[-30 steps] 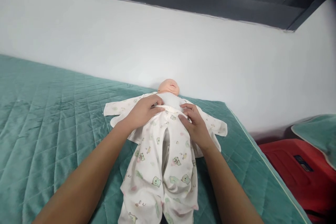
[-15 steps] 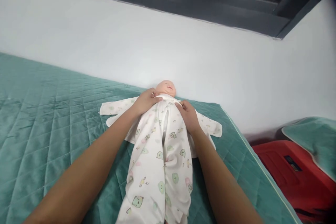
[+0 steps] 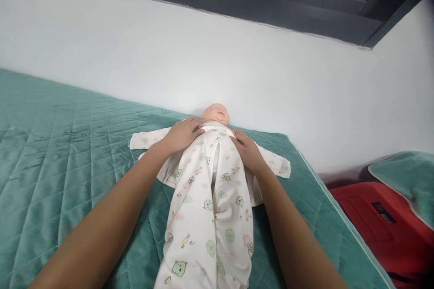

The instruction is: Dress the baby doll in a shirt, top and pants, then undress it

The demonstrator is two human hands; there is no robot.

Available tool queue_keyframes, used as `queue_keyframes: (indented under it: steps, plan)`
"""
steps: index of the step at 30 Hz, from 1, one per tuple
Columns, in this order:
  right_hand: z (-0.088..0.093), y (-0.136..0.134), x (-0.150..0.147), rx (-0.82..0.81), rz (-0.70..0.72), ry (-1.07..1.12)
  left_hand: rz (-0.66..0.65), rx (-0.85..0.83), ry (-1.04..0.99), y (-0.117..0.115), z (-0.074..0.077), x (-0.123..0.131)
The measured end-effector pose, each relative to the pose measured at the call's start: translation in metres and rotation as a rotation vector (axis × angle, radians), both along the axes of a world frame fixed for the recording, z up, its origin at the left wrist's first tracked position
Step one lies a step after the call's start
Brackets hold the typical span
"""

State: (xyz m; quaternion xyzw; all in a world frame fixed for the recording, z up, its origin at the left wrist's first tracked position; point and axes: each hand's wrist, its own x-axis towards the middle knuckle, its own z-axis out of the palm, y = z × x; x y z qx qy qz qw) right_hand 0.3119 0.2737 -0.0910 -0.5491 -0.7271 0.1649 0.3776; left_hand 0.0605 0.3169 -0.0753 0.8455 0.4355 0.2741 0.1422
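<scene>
A baby doll (image 3: pixel 216 113) lies on its back on the green quilted bed cover (image 3: pixel 68 144), head toward the wall. A white printed top (image 3: pixel 149 137) is spread under it, sleeves out to both sides. White printed baby trousers (image 3: pixel 210 207) lie over the doll's body, with the waistband up at its chest. My left hand (image 3: pixel 182 134) is closed on the left end of that waistband, just below the doll's chin. My right hand (image 3: pixel 247 150) is closed on the right end. Both forearms run along the trouser legs.
A white wall stands right behind the doll's head, with a dark window frame (image 3: pixel 271 4) above it. Off the bed's right edge sits a red plastic object (image 3: pixel 383 221), and a green cushion (image 3: pixel 407 180) lies partly over it.
The trousers' waistband has been drawn up from the doll's belly to its chest, and both hands have moved up with it. In the last half second the hands settled slightly lower and wider.
</scene>
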Motion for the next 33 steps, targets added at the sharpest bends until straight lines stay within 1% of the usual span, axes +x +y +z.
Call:
queue_keyframes:
  steps: [4, 6, 9, 11, 15, 17, 19, 23, 26, 29, 33]
  plan:
    - [0.004, 0.004, 0.002, -0.065, -0.14, -0.058, 0.144, 0.029, 0.056, 0.01, -0.001, 0.008]
    - [0.005, 0.009, 0.003, -0.068, -0.193, -0.108, 0.184, 0.039, 0.086, 0.019, -0.003, 0.012]
    - [0.003, 0.017, 0.004, -0.048, -0.256, -0.115, 0.209, 0.052, 0.121, 0.031, -0.007, 0.018]
    - [0.0, 0.023, 0.004, -0.035, -0.291, -0.1, 0.217, 0.047, 0.111, 0.035, -0.009, 0.019]
    - [-0.007, 0.026, 0.002, -0.008, -0.339, -0.017, 0.197, 0.004, -0.001, 0.033, -0.011, 0.018]
    - [-0.01, 0.024, 0.001, 0.024, -0.31, 0.06, 0.143, 0.004, -0.082, 0.029, -0.012, 0.016]
    - [-0.011, 0.02, 0.0, 0.055, -0.235, 0.106, 0.091, 0.042, -0.102, 0.025, -0.012, 0.015]
    - [-0.009, 0.009, 0.0, 0.06, -0.086, 0.114, 0.067, 0.137, 0.048, 0.018, -0.014, 0.012]
    - [-0.007, 0.001, -0.001, 0.044, -0.034, 0.107, 0.051, 0.18, 0.13, 0.015, -0.017, 0.009]
    - [-0.007, -0.008, -0.001, 0.015, -0.016, 0.075, 0.05, 0.189, 0.153, 0.013, -0.023, 0.005]
    - [-0.011, -0.022, -0.001, 0.02, -0.082, 0.044, 0.056, 0.187, 0.155, 0.005, -0.031, -0.003]
